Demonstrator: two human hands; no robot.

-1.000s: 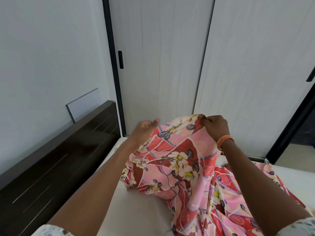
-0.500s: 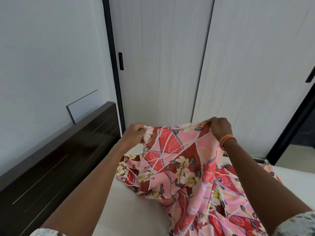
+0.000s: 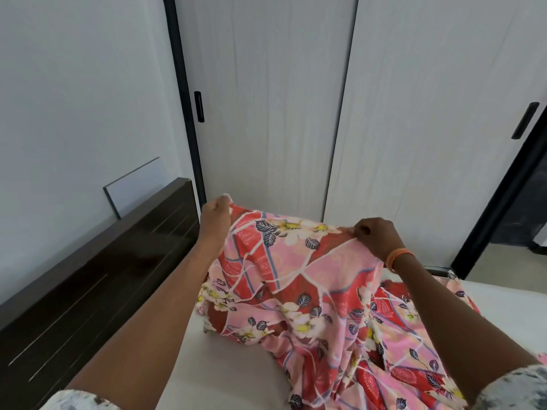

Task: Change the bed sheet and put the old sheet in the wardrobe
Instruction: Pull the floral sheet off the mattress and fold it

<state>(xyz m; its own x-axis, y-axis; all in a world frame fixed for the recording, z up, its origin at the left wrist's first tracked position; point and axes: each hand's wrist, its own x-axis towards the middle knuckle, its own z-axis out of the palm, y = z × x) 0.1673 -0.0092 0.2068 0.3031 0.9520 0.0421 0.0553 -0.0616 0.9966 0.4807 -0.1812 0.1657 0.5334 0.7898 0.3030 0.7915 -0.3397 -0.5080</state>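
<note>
Two sliding wardrobe doors (image 3: pixel 325 108) fill the frame from 11 to 2 o'clock, both closed, with slim black handles. At 8 o'clock runs the dark wooden headboard (image 3: pixel 97 285), and the bare white mattress (image 3: pixel 225 371) lies at 6 o'clock. The floral bed sheet (image 3: pixel 299 276), pink and red, is lifted above the mattress at centre and trails toward 5 o'clock. The left hand (image 3: pixel 215 214) pinches the sheet's upper edge at 10 o'clock of it; the right hand (image 3: pixel 375 235), with an orange wristband (image 3: pixel 396 256), grips the same edge at 2 o'clock, fingers curled.
</note>
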